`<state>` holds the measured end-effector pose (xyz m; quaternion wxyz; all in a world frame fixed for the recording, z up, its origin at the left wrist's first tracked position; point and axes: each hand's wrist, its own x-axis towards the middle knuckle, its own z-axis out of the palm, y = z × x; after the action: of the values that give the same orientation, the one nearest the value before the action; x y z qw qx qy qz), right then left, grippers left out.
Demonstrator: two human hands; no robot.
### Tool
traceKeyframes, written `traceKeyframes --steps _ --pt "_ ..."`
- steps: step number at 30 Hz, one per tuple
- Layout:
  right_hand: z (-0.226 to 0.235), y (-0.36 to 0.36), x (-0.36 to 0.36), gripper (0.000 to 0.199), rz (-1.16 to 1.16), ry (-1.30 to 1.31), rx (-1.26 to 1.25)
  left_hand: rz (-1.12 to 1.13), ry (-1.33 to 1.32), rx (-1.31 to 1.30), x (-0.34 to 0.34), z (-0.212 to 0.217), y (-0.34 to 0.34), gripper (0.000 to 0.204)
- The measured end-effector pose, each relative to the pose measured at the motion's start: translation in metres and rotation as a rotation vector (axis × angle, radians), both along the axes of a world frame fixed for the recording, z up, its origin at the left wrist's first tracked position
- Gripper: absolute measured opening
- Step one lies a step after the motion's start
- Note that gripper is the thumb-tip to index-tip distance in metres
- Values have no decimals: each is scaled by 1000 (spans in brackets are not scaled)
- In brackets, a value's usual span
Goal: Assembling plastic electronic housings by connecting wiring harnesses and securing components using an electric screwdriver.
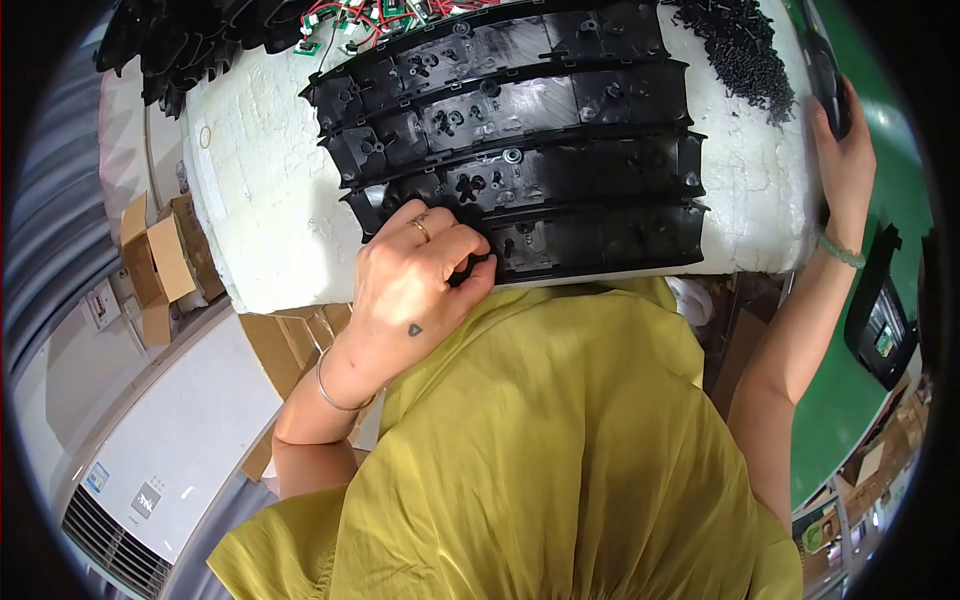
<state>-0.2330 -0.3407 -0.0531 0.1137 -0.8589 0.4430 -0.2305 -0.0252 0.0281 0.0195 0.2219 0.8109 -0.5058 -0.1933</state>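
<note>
Several long, curved black plastic panels [600,160] lie side by side in front of me, with small posts and clips on their upturned faces. My left hand [425,255] rests at the left part of the nearest panel [600,245]. Its fingers are curled together, and what they pinch, if anything, is hidden beneath them. Far out to the right, my right hand [848,155] is closed around the lower end of a long black object [824,75], whose kind I cannot make out.
White foam padding [270,200] lies under the panels. Black screws [740,50] are heaped at the far right. Small green circuit boards with red wires [375,20] lie at the back, beside a pile of black parts [200,45]. On the green surface [825,420] sits another black part [884,320].
</note>
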Motion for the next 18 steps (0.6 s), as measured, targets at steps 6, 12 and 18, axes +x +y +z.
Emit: traceKeyframes --steps 6,12,18 --pt "2 -4 3 54 -1 9 -8 -41 -125 75 -6 2 -8 15" --pt "18 -17 -13 58 -75 128 149 -69 -198 33 -8 6 -6 16" --pt "20 -5 2 66 -82 105 168 -198 55 -23 16 28 -30 11"
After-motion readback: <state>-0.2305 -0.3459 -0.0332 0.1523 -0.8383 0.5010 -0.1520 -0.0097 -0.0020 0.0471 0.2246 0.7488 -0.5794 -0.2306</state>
